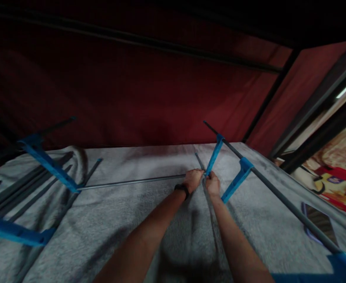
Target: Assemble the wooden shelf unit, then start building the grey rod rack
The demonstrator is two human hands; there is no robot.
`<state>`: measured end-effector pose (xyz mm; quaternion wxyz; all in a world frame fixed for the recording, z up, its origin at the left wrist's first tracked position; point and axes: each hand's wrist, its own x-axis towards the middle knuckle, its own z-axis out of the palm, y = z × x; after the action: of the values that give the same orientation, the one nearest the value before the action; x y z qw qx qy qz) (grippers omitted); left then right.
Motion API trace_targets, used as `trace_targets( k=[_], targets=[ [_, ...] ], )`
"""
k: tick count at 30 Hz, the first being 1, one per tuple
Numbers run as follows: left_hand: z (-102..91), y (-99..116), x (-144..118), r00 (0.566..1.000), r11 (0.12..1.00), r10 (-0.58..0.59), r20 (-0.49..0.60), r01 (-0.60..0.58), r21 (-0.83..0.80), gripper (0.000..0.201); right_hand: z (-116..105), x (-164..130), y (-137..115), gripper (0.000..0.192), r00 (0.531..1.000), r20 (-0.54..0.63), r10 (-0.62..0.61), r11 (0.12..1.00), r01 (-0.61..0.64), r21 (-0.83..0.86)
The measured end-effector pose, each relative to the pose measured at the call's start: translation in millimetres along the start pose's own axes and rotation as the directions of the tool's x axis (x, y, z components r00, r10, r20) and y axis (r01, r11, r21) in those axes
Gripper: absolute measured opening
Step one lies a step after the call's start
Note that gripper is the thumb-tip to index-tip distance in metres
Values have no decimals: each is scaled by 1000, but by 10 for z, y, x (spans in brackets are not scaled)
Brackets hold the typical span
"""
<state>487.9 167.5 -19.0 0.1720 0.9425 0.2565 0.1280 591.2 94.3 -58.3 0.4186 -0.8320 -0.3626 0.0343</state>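
A thin grey tube (137,181) runs across the blanket from a blue plastic bracket (53,165) on the left to my two hands. My left hand (194,179), with a black band at its wrist, is closed around the tube's right end. Close beside it, my right hand (213,184) is closed on the lower end of another blue bracket (215,155). The exact joint is partly hidden by my fingers. This bracket links a low rod under my hands to a raised grey pole (273,188). A further blue bracket (237,179) hangs from the same pole.
A grey blanket (149,216) covers the surface. Several loose grey tubes (22,184) lie at left. A phone (320,222) lies beside the right pole. Dark red fabric (149,90) with dark metal bars closes off the back. A red and yellow package (342,184) is at far right.
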Motion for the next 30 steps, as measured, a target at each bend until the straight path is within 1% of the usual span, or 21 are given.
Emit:
trace_targets(
  k=[3,5,8,16,21,30],
  targets=[
    [83,13,21,1000,1000,-25,-11,25,9,28,-19,-4,-23,41,1000,24,-11,1000,11,5],
    [104,8,12,999,999,-46,-12,46,10,28,-30,-9,-49,39,1000,23,2,1000,-1,-3],
    [93,7,-3,998,998,-66,-9,66,8,28,-43,-17,-83,38,1000,21,24,1000,-23,-8],
    [32,40,-29,996,996,-89,-7,89,6,31,-75,-58,-137,41,999,32,15,1000,-16,12],
    [18,28,-70,995,994,-98,-5,98,40,29,-51,-99,-201,39,998,30,53,998,-52,-26],
    [60,27,-69,993,991,-111,-31,113,66,32,-37,-130,-232,38,998,47,31,997,-28,-70]
  ],
)
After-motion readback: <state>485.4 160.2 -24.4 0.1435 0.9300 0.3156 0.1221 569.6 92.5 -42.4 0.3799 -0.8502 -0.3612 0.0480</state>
